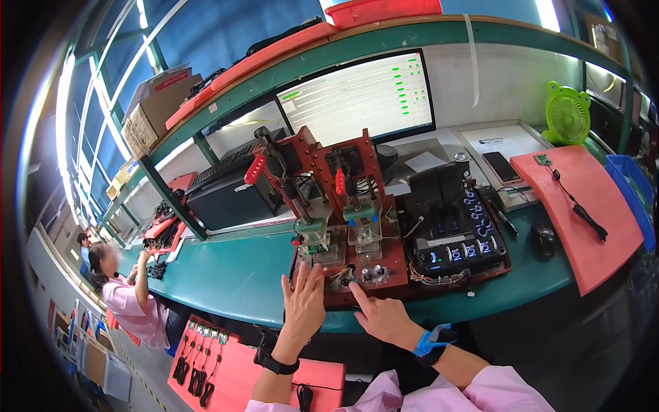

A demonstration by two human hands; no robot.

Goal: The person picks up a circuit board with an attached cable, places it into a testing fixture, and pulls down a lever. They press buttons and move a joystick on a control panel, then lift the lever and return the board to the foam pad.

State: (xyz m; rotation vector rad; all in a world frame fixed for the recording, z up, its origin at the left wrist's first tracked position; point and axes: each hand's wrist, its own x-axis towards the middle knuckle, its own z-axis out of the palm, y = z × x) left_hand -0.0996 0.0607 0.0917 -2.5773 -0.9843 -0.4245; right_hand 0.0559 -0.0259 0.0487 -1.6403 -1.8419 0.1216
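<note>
My left hand (304, 302) is open, its fingers spread at the front left of a red test fixture (395, 264); nothing is in it. With its index finger stretched out, my right hand (390, 323) reaches a small dark control (349, 280) among wires at the fixture's front; actual contact cannot be made out. A green circuit board (316, 240) sits in the left station, below a toggle clamp with a red handle (255, 169). The right station has a second red clamp handle (340, 180) above a clear block (367, 237). Two silvery knobs (371, 273) are beside the control.
A black instrument panel with lit dials (456, 237) stands right of the fixture, near a mouse (544, 242). Pink foam (583, 185) carries a board with a coiled cable (587, 221). More boards with cables lie on lower foam (237, 364). Behind is a monitor (357, 96); a co-worker (137, 295) sits left.
</note>
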